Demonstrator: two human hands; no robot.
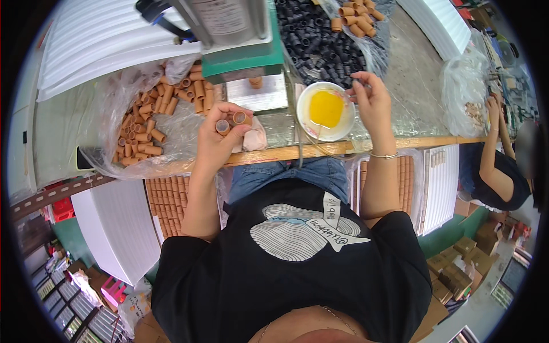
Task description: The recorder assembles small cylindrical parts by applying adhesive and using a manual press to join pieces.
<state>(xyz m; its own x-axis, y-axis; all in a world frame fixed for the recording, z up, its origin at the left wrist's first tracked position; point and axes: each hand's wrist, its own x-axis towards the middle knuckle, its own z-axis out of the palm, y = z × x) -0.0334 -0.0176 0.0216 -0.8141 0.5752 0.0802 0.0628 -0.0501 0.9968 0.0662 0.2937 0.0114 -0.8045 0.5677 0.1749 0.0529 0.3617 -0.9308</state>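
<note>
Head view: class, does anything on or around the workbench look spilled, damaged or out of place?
Nothing clearly stands out. The yellow contents sit within the white bowl, with no visible spill, and the two brown tubes in the left hand show no obvious damage.

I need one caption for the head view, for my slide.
Left hand holding two brown tubes, right hand beside a white bowl with yellow contents.

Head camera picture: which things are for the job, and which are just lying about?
Probably for the job:
two brown tubes, in the left hand
bowl of yellow stuff, beside the right hand
black pieces
green machine

Probably just lying about:
cardboard boxes
pink plastic thing
</note>
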